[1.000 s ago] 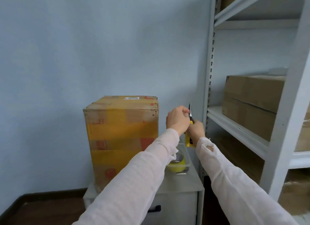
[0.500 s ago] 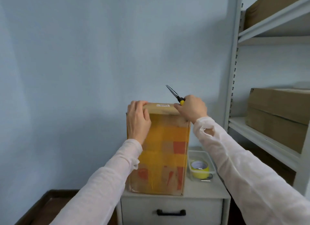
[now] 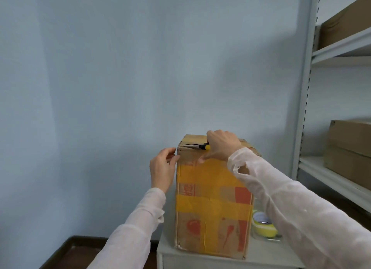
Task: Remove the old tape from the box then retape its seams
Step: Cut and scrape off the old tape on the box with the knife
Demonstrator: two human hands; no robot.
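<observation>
1. Swung down since the earlier frame, the right hand (image 3: 222,146) grips a yellow-handled black cutting tool (image 3: 197,146), laid flat along the top front edge of the tall yellow-taped cardboard box (image 3: 212,204).
2. Left hand (image 3: 162,168), now off the lid, is loosely curved and touches the upper left corner.
3. Box stands on a grey cabinet (image 3: 220,258); open room lies leftward.

Buried in the right hand (image 3: 222,145): handle of the yellow-and-black cutting tool (image 3: 200,146). Half covered by the right sleeve (image 3: 291,204): yellow tape roll (image 3: 263,225). Cut by the bottom edge: cabinet (image 3: 269,253). Too blurred to read: red print on the box (image 3: 210,198).
</observation>
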